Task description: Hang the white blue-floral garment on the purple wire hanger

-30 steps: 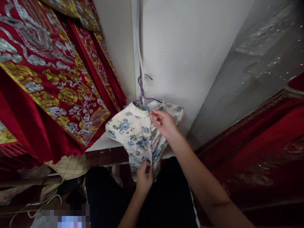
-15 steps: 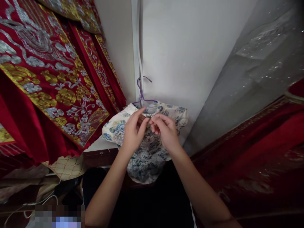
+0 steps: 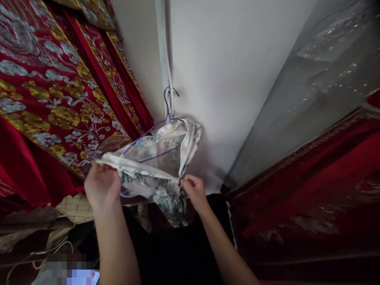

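Observation:
A white floral blouse [image 3: 138, 178] with blue and yellow print hangs from a purple hanger [image 3: 166, 105]. My left hand [image 3: 103, 182] grips the blouse's edge at the left and holds it stretched outward. At the lower middle, my right hand [image 3: 194, 192] pinches the front of the blouse where the cloth gathers. The left arm of the hanger is bare of cloth, and its lower bar shows inside the open neck. The blouse's right side is still draped by the hanger's right end.
Red embroidered cloth [image 3: 65, 114] with gold and silver flowers hangs at the left. Behind the hanger are a white wall [image 3: 225, 71] and a pale strap [image 3: 166, 51]. Shiny plastic-like sheeting [image 3: 320, 75] and red fabric [image 3: 311, 190] stand at the right. A white cable [image 3: 59, 245] lies lower left.
My left hand has moved left and pulled the blouse's left side off the hanger arm. My right hand has moved down with the front. The neck has opened wide.

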A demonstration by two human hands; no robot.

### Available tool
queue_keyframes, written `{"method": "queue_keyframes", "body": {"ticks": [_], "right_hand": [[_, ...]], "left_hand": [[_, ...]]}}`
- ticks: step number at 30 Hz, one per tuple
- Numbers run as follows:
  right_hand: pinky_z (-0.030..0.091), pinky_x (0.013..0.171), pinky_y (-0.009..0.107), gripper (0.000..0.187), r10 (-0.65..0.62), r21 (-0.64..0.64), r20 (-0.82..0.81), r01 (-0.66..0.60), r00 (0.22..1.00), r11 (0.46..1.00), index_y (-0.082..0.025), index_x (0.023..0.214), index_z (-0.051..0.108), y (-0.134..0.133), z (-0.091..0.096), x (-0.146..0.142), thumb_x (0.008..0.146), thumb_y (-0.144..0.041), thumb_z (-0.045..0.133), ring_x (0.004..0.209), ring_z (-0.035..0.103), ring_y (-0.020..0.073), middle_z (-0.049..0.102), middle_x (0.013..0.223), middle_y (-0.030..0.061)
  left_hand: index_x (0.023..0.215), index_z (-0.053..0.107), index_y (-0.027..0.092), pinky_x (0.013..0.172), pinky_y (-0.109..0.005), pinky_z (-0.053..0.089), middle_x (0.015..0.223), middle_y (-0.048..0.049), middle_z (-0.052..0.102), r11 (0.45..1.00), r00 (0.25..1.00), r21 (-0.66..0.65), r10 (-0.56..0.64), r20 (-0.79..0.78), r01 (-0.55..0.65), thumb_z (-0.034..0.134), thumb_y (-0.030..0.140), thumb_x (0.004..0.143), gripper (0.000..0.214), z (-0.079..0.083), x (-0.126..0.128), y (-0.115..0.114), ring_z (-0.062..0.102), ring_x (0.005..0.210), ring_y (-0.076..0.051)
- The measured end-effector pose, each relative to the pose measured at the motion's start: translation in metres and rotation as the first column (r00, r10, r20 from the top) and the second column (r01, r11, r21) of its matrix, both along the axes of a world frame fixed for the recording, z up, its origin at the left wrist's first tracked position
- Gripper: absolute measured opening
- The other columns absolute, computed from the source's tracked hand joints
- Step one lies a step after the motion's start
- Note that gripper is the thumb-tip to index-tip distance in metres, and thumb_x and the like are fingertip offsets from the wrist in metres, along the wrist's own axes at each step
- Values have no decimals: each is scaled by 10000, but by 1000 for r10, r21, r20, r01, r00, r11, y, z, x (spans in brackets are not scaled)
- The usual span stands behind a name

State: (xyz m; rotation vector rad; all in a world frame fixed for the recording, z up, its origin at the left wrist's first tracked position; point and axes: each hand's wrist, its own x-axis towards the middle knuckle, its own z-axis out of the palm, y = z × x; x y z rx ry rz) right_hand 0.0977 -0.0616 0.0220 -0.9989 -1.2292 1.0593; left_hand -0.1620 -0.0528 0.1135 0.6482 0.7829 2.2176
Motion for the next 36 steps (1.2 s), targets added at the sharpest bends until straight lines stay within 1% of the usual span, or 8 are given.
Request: {"method": "queue_keyframes", "body": {"ticks": [4, 7, 14, 18, 21, 29, 32, 36], "right_hand": [[238, 450, 227, 240, 30, -106, -174, -49, 984, 993, -189, 554, 507, -26, -18, -2, 758, -289, 584, 423, 338, 69, 458, 488, -46], [217, 435, 222, 259, 62, -167, -167, -90, 984, 982, -185, 552, 496, -31, -22, 5, 753, -316, 595, 406, 328, 59, 475, 494, -45], [301, 498, 212, 191, 543, -400, 237, -429, 805, 810, -163, 745, 672, -33, -24, 46, 811, -287, 542, 494, 461, 94, 591, 561, -13], [381, 612, 239, 110, 240, -140, 220, -212, 946, 967, -181, 664, 618, -30, -27, 53, 698, -170, 514, 644, 531, 130, 611, 666, 1], [351, 592, 249, 87, -41, 35, -11, 41, 999, 999, -200, 546, 478, -23, -24, 45, 588, -136, 519, 592, 470, 124, 514, 569, -27], [315, 492, 250, 123, 115, -65, -177, -128, 977, 990, -206, 468, 504, -2, -16, 1, 555, -211, 591, 484, 438, 123, 511, 467, -19], [456, 615, 289, 241, 313, -243, -262, -377, 913, 894, -203, 687, 662, 2, -1, -14, 708, -443, 670, 638, 601, 178, 655, 633, 16], [509, 697, 305, 689, 534, -392, -474, -711, 699, 584, -182, 855, 676, 8, 25, -24, 770, -832, 466, 780, 671, 215, 677, 711, 56]], "left_hand": [[746, 519, 185, 716, -264, 513, 632, 3, 573, 962, 916, -160, -147, 373, 220, 402, 161, 943, 230, -80, 0, -17, 596, 640, -131], [722, 538, 176, 768, -310, 515, 672, -20, 616, 928, 842, -200, -176, 510, 315, 428, 169, 907, 215, -105, 33, -26, 635, 701, -160], [754, 516, 196, 743, -297, 511, 850, -42, 591, 912, 853, 64, -402, 333, 405, 505, 281, 856, 133, -65, 89, -42, 614, 830, -191], [788, 505, 194, 738, -305, 496, 853, -43, 535, 884, 844, 129, -468, 262, 450, 517, 312, 865, 142, -54, 104, -53, 578, 829, -192], [778, 498, 190, 719, -294, 476, 862, -47, 518, 859, 835, 117, -511, 203, 498, 534, 334, 864, 171, -51, 110, -59, 554, 826, -193], [771, 584, 181, 769, -288, 453, 1039, -54, 545, 886, 869, -15, -457, -189, 463, 588, 322, 882, 179, -49, 116, -66, 543, 883, -186], [859, 669, 211, 914, -348, 428, 1082, -59, 598, 924, 720, -163, -372, -586, 346, 617, 300, 904, 113, -46, 118, -72, 561, 1021, -229], [1087, 697, 309, 1063, -423, 336, 1159, -40, 642, 954, 361, -269, -300, -883, 136, 604, 345, 933, 183, -37, 109, -72, 521, 1175, -252]]}}
